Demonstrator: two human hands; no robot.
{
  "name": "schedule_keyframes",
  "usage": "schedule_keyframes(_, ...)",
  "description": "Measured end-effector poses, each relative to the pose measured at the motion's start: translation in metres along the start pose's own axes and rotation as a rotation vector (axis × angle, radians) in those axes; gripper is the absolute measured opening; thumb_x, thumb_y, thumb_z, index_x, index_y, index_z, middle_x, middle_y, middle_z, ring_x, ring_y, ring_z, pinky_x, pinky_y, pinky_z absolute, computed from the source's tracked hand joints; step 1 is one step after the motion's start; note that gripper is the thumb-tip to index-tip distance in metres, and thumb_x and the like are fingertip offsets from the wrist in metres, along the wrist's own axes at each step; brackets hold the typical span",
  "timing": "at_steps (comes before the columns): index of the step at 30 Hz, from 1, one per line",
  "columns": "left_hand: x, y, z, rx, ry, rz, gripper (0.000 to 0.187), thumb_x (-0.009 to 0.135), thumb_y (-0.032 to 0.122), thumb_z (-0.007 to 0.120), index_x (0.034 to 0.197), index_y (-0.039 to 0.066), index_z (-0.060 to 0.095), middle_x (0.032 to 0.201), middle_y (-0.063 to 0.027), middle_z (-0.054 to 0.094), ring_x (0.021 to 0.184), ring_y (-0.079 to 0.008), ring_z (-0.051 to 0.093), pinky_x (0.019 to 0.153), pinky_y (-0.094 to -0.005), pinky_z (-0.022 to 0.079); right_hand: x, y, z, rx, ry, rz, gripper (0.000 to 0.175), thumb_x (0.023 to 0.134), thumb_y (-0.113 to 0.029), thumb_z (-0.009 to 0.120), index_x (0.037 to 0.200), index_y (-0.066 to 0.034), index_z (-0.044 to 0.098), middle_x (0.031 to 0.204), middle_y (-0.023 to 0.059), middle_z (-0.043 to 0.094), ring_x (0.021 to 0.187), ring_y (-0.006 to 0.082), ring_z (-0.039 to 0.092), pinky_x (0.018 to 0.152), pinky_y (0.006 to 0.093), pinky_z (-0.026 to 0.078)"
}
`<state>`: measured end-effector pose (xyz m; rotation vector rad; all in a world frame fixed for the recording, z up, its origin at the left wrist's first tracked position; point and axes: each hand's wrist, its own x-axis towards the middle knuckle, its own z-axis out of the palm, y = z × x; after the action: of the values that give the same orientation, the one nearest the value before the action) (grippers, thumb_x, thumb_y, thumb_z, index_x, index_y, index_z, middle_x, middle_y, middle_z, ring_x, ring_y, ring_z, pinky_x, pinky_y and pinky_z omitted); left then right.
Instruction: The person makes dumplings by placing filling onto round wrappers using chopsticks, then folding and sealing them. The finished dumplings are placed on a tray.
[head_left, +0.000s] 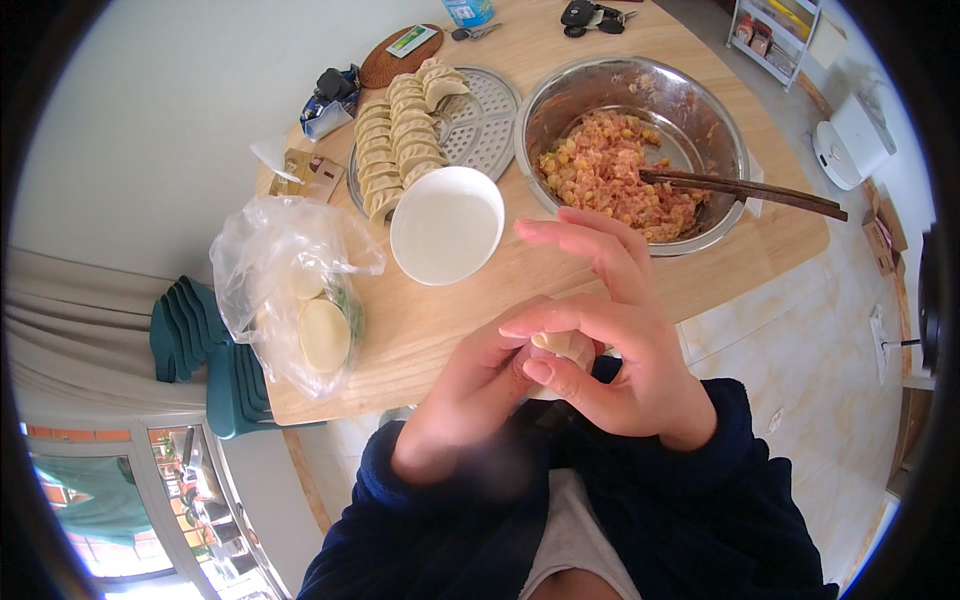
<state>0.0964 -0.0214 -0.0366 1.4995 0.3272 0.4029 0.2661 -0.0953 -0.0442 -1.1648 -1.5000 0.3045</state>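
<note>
A dumpling (562, 349) is held between both hands, close to the body. My left hand (484, 360) cups it from the left and below. The thumb and index finger of my right hand (619, 330) pinch its edge, while the other fingers are raised. Fingers hide much of the dumpling. Just beyond the hands stands a white bowl (448, 225) of water-like liquid. A steel basin (634, 247) holds meat filling (607, 169) with corn, and wooden chopsticks (757, 193) rest in it. Rows of folded dumplings (409, 127) lie on a perforated metal tray (484, 124). Round dough wrappers (324, 336) sit in a clear plastic bag.
The wooden table (390, 375) also carries a woven mat (382, 60), keys (596, 19), a blue packet (330, 105) and a brown box (315, 176). Teal stools (236, 390) stand beyond its left edge. A white shelf cart (776, 34) is at the upper right.
</note>
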Motion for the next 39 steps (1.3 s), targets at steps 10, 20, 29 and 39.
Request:
schedule_keyframes(10,-0.001,-0.005,0.002,0.013,0.095,-0.037,0.033,0.102,0.008,0.051,0.134,0.000,0.053,0.123,-0.0085,0.060,0.114,-0.0190,0.057,0.097,-0.0322,0.046,-0.004,0.002,0.002,-0.075,0.110,-0.041,0.016,0.075,-0.012,0.079,0.091,-0.0154,0.079,0.132,0.0113,0.064,0.129,0.0379,0.046,0.110,0.0491,0.033)
schedule_keyframes(20,-0.003,-0.016,-0.002,0.237,0.169,-0.029,0.046,0.096,0.000,0.063,0.140,0.000,0.051,0.131,-0.0099,0.059,0.121,-0.0179,0.057,0.101,-0.0324,0.046,-0.004,0.006,0.002,-0.207,0.054,-0.059,0.021,0.071,-0.020,0.084,0.092,-0.0149,0.081,0.127,0.0069,0.070,0.133,0.0405,0.050,0.107,0.0450,0.036)
schedule_keyframes(29,-0.001,-0.020,0.004,-0.050,0.211,0.098,0.047,0.095,-0.006,0.061,0.140,0.000,0.051,0.133,-0.0086,0.058,0.122,-0.0173,0.057,0.103,-0.0330,0.048,-0.002,0.013,-0.001,-0.126,0.074,-0.083,0.020,0.073,-0.023,0.082,0.091,-0.0145,0.081,0.126,0.0080,0.070,0.135,0.0415,0.049,0.106,0.0458,0.034)
schedule_keyframes(39,0.001,-0.016,0.006,-0.026,0.254,0.057,0.048,0.096,-0.007,0.061,0.142,-0.002,0.049,0.131,-0.0094,0.061,0.124,-0.0160,0.055,0.103,-0.0329,0.048,-0.002,0.010,0.010,-0.098,0.201,-0.046,0.017,0.073,-0.022,0.081,0.090,-0.0204,0.079,0.124,-0.0008,0.072,0.133,0.0343,0.053,0.090,0.0376,0.034)
